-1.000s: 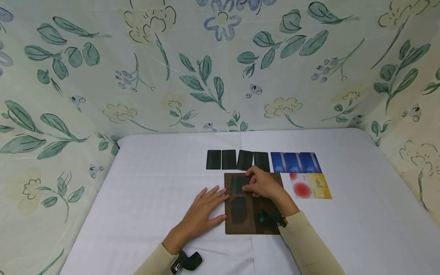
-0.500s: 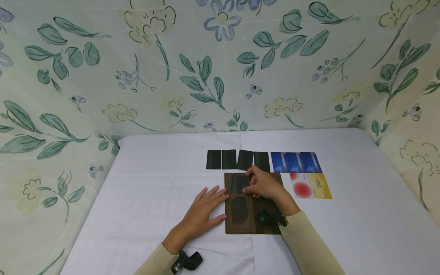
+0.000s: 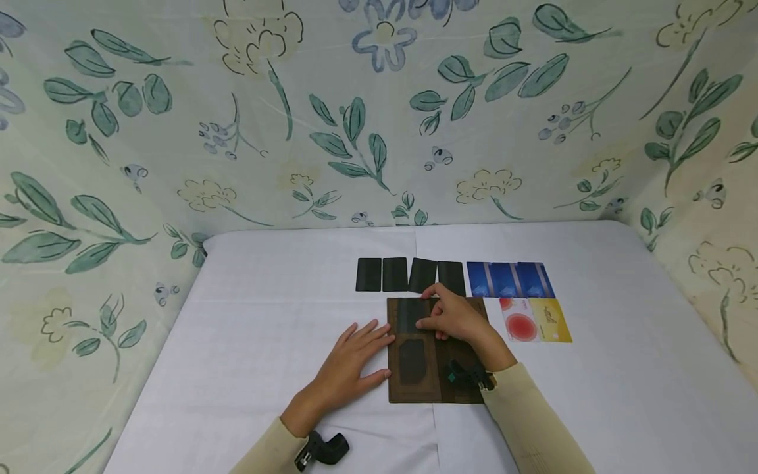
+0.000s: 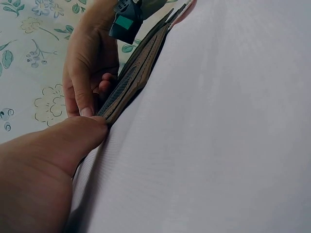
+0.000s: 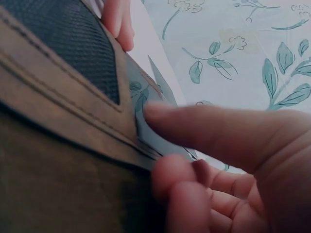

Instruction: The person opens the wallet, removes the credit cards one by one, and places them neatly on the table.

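An open brown wallet [image 3: 431, 368] lies on the white tabletop, with a dark mesh window [image 3: 411, 361] in its lower left panel. Above the window, a glossy dark card [image 3: 408, 316] sits in the upper part of the same panel. My right hand [image 3: 460, 322] pinches at this card, index finger at the wallet's top edge. In the right wrist view the thumb [image 5: 199, 126] lies against the shiny card [image 5: 158, 141], which mirrors leaves. My left hand [image 3: 346, 372] rests flat with fingers spread, fingertips at the wallet's left edge; its thumb [image 4: 85, 133] touches that edge.
Several black cards [image 3: 394, 274] lie in a row behind the wallet. Beside them are blue cards [image 3: 503, 280], with a white card with a red disc [image 3: 521, 322] and a yellow card [image 3: 552, 320] in front. A floral cloth [image 3: 367, 131] hangs behind the table.
My right thumb has shifted very slightly left over the dark card, and the card's sheen looks darker. The left hand and wallet have stayed put.
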`<state>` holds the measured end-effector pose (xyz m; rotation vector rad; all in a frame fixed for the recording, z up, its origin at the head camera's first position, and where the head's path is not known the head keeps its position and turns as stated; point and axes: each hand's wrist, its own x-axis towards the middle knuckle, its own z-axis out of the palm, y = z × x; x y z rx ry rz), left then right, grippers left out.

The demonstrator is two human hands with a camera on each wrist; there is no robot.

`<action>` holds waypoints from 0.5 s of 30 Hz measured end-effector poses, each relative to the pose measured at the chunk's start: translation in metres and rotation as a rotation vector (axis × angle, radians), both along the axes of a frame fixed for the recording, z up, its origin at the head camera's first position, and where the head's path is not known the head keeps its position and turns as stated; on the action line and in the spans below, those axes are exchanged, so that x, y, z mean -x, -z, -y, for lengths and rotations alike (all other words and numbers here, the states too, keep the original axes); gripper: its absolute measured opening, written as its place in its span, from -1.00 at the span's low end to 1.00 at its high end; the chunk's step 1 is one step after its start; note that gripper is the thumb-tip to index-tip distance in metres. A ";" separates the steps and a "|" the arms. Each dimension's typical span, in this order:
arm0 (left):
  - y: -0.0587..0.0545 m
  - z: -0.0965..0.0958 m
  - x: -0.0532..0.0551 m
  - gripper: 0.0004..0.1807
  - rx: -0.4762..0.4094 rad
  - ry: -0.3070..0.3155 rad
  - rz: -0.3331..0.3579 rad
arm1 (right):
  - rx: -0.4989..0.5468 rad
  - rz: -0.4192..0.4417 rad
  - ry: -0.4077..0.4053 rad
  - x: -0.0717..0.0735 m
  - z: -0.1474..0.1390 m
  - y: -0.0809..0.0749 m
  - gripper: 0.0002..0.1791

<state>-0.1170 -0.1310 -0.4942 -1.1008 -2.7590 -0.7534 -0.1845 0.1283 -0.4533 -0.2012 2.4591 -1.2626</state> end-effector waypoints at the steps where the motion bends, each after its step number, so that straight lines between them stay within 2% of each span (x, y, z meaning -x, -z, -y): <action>1: 0.000 0.000 0.000 -0.35 0.000 0.001 0.001 | 0.006 0.000 -0.008 0.000 0.000 0.000 -0.35; 8: -0.001 0.000 -0.001 -0.36 -0.004 -0.001 -0.008 | 0.003 -0.009 -0.042 0.000 -0.002 0.000 -0.29; 15: -0.002 0.000 0.000 -0.36 0.000 -0.003 -0.001 | 0.016 -0.016 -0.032 0.000 -0.002 -0.001 -0.33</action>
